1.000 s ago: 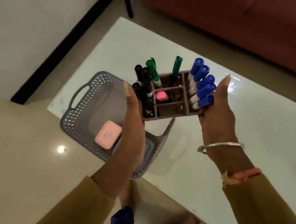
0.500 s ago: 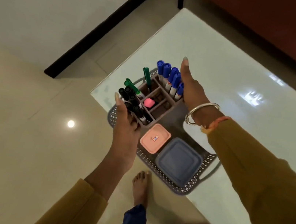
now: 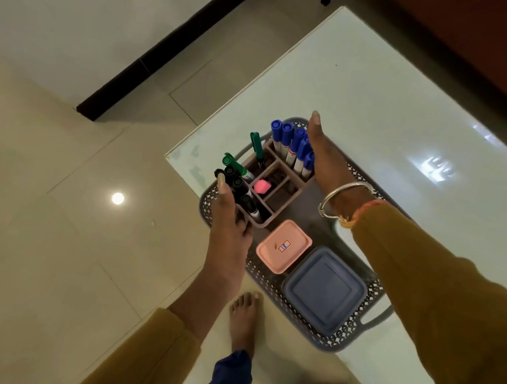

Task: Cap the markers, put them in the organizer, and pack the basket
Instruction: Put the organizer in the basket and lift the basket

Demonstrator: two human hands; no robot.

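At the eleven o'clock end of the basket (image 3: 264,277), held the organizer (image 3: 278,195) between both hands, low inside the mesh walls. Clamped the left hand (image 3: 229,221) on its seven o'clock corner, thumb up beside the black markers (image 3: 241,190), fingers curled round the lower edge. Pressed the right hand (image 3: 324,159) against its two o'clock side, thumb straight along the blue markers (image 3: 292,145); could not make out the other fingers, hidden behind the wall. Found every visible marker capped and standing in a compartment: blue at one o'clock, green markers (image 3: 256,144) at eleven and ten, black at eight, plus a pink block (image 3: 262,186) in a centre cell. Saw a pink box (image 3: 283,245) just beside the organizer at five o'clock, and a blue-grey box (image 3: 324,289) beyond it at the basket's five o'clock end, both lidded. Noted the basket at the seven o'clock corner of the white table (image 3: 391,97), seemingly overhanging the edge.

Judged capping and sorting done, with the packing step in hand: seating the organizer in the one free bay. Could not tell whether its base touched the basket floor. Judged the next move to call for a level descent, to avoid tipping markers out or knocking the pink box, then loosening both hands and drawing them up past the rim.
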